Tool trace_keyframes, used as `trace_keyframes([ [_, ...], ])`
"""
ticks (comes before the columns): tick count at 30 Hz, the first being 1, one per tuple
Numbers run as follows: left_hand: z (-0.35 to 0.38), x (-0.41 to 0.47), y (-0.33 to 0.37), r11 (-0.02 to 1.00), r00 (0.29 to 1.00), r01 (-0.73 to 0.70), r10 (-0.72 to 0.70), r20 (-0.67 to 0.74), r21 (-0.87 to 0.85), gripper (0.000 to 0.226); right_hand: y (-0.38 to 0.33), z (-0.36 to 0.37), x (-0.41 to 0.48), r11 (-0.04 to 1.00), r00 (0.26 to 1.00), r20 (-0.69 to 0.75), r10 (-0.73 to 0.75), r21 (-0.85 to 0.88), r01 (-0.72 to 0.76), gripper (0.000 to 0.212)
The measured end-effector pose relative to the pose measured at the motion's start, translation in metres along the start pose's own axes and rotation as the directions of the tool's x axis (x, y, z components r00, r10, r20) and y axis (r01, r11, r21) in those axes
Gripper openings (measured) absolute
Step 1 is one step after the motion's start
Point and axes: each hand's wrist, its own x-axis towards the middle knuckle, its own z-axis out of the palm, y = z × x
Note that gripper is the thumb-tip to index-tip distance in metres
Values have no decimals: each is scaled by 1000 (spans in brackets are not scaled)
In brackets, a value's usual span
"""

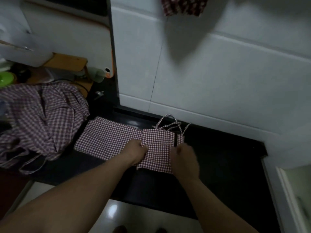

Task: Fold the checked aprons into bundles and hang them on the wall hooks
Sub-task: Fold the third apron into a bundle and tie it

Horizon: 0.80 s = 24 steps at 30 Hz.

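Fingers (pixel 142 146) of both hands curled on folded apron (pixel 156 149)

The widest bare stretch of the black countertop (pixel 223 158) lies right of centre, running out to the white ledge (pixel 286 148) at the right edge. At centre the half-folded apron (pixel 109 140) spreads across the counter. The left hand (pixel 136 152) grips its fold, the right hand (pixel 183 158) is blurred against its right edge, and its straps (pixel 170 123) loop toward the tiled wall (pixel 218 73) that closes the back. A crumpled heap of aprons (pixel 42 118) fills the left. Behind it, a green bowl (pixel 5 79) and a wooden board (pixel 67 63) crowd the upper left. A hanging checked bundle (pixel 181 5) juts out at top centre, with bare tile below.
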Motion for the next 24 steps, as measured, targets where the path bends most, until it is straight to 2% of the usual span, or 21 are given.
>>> trace_keyframes([
  [1,1,0,-2,997,1000,-16,16,-3,71,21,14,-3,6,993,994,-23,110,36,-109,23],
  [2,2,0,-8,989,999,-37,40,-15,140,20,25,-3,11,969,972,30,233,73,-234,34],
  [4,5,-2,-12,970,990,-98,119,-81,224,19,39,-6,21,890,881,250,403,116,-440,69],
  [5,6,-3,-12,967,979,-132,161,-121,219,18,41,-5,24,858,839,335,428,140,-494,77],
  [6,7,-2,-14,968,968,-163,194,-159,190,16,41,-1,25,836,819,386,424,181,-518,80],
  [8,6,-1,-15,965,942,-233,256,-219,124,13,42,6,24,824,831,403,384,257,-505,80],
  [13,17,5,-13,941,930,-327,338,-148,89,5,51,9,23,841,859,380,342,284,-461,59],
  [15,22,1,-11,899,877,-330,405,-258,290,26,55,8,25,839,858,380,346,284,-465,54],
  [17,27,-7,0,780,754,-362,567,-333,510,43,56,7,25,844,863,378,334,287,-453,47],
  [18,33,-12,8,694,700,-448,664,-262,564,47,57,6,25,854,870,375,322,281,-437,40],
  [19,42,-14,10,601,678,-532,725,-126,596,52,59,5,24,868,879,361,312,267,-418,31],
  [20,52,-16,11,529,690,-578,724,26,621,61,63,4,24,883,888,345,303,249,-398,22],
  [22,75,-15,7,477,775,-574,579,253,666,77,74,2,23,900,900,318,299,219,-376,12],
  [24,96,-16,1,474,812,-553,491,316,685,82,86,-4,21,909,908,286,307,193,-368,10],
])
